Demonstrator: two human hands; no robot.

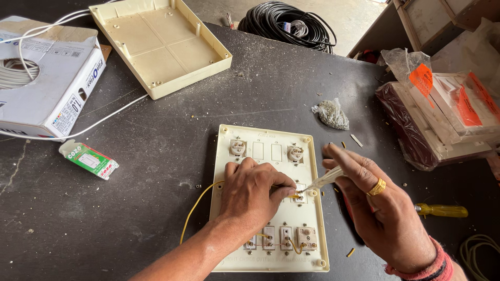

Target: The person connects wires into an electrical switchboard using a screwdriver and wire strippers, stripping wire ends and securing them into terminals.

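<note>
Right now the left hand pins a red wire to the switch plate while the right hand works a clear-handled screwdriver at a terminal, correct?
Not quite: the head view shows the wire is yellow, not red. The left hand does pin it to the switch plate, and the right hand works the clear-handled screwdriver at a terminal.

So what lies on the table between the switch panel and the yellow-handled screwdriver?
In the head view, the right hand covers most of that stretch between the switch panel and yellow-handled screwdriver; a clear-handled screwdriver sits in it.
</note>
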